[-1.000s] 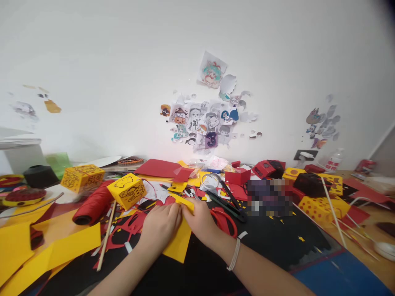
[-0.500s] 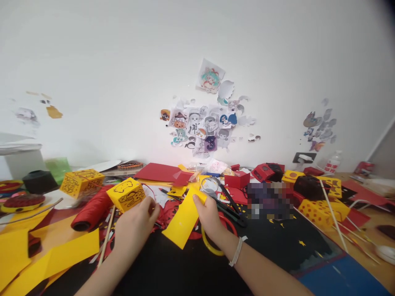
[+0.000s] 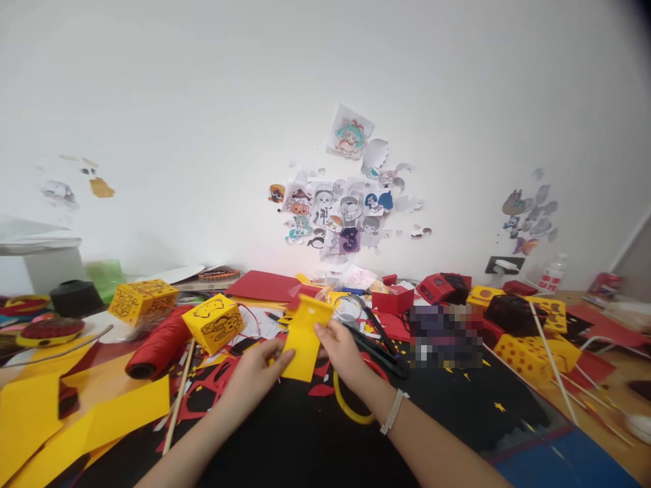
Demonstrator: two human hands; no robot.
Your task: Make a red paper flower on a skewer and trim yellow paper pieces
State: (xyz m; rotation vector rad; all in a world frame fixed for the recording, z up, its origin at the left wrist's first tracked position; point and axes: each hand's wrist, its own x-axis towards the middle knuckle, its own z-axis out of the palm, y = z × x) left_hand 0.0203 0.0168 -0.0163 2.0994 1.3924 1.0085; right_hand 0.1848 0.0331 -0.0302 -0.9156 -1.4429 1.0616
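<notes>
A yellow paper strip with a crease across it is held up between both hands, above the black mat. My left hand pinches its left edge with thumb and fingers. On the strip's right edge, the thumb and fingers of my right hand are closed. A yellow paper box with drawn figures stands beyond my left hand. Beneath my right wrist lie a yellow ring and a red one, partly hidden. Red cut-out paper lies left of the strip.
At the left are a red thread spool, yellow sheets and a wooden stick. Black scissors or a cutter lie right of centre. Decorated yellow boxes and a bottle stand at the right.
My left hand has moved right and down from beside the yellow box and taken hold of the strip. The strip has turned more upright and now shows a crease.
</notes>
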